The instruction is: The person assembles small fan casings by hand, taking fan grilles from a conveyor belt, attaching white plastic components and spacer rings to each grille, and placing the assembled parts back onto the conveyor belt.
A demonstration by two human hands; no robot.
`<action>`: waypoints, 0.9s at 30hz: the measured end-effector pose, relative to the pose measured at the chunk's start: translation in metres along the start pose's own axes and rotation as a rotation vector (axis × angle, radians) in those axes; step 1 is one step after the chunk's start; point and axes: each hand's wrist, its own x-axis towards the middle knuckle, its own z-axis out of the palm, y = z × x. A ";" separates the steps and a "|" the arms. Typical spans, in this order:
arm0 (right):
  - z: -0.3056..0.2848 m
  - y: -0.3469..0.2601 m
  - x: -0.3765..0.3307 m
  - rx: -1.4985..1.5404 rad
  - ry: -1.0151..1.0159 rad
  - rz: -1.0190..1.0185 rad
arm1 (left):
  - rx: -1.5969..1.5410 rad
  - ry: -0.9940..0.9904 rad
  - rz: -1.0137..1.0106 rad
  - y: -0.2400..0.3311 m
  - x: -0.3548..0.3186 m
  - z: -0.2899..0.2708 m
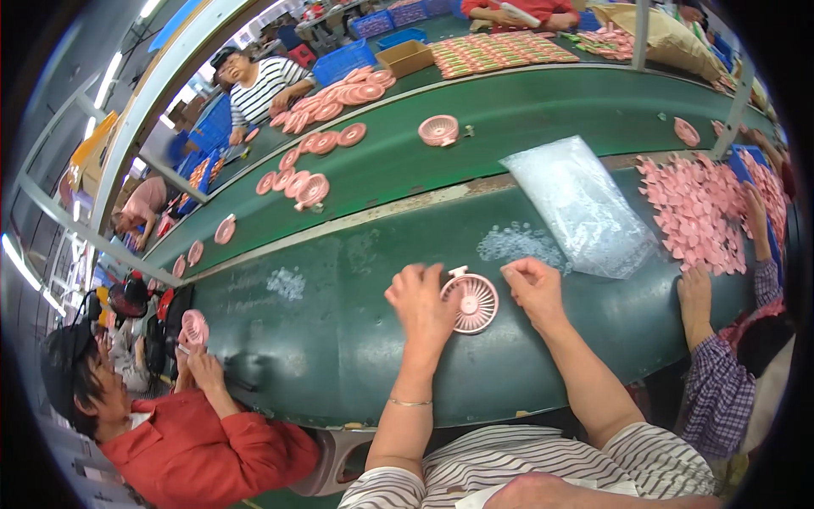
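Note:
In front of me on the green work surface is a round pink fan housing (480, 310) with radial slats and a small neck at its top. My left hand (419, 302) grips its left edge, the thumb lying over the rim. Just right of the housing, my right hand (536, 290) is raised with thumb and forefinger pinched together; whatever is between the fingertips is too small to make out. Behind that hand lies a loose pile of small clear pieces (519, 243), partly hidden by the fingers.
A clear plastic bag (585, 212) of small pieces lies beyond my right hand, with a heap of pink parts (691, 212) farther right. More clear pieces (287, 284) lie left. Pink fan housings (438, 130) sit on the green conveyor (381, 161). Co-workers sit on both sides and opposite.

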 end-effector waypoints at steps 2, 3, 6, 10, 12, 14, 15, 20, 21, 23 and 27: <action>0.000 -0.001 -0.002 -0.022 -0.002 0.014 | -0.017 0.113 0.179 0.003 0.004 0.002; 0.003 -0.001 -0.002 -0.012 0.003 0.004 | -0.075 0.072 0.205 0.000 0.005 0.003; 0.011 -0.007 -0.005 -0.014 -0.046 0.081 | -0.196 0.019 0.214 -0.009 0.002 0.007; 0.011 -0.002 -0.005 -0.074 -0.035 0.038 | -0.337 0.001 0.176 -0.011 0.001 0.011; 0.006 0.005 -0.003 -0.103 -0.011 0.031 | -0.383 -0.062 0.079 -0.014 -0.002 0.014; 0.002 0.003 -0.005 -0.003 -0.018 0.016 | -0.427 -0.117 0.064 -0.011 -0.005 0.003; 0.002 0.003 -0.007 0.024 -0.021 0.008 | -0.427 -0.190 0.057 -0.011 -0.006 0.000; 0.000 0.003 -0.007 -0.092 0.001 -0.144 | -0.513 -0.263 0.083 -0.007 -0.011 0.016; 0.002 0.006 -0.006 -0.024 -0.023 -0.098 | -0.504 -0.252 0.140 -0.011 -0.012 0.015; 0.007 0.002 -0.004 -0.055 -0.020 -0.060 | -0.549 -0.282 0.055 -0.007 -0.014 0.007; 0.001 -0.008 0.002 0.054 -0.017 -0.002 | -0.702 -0.300 -0.081 0.006 -0.011 0.017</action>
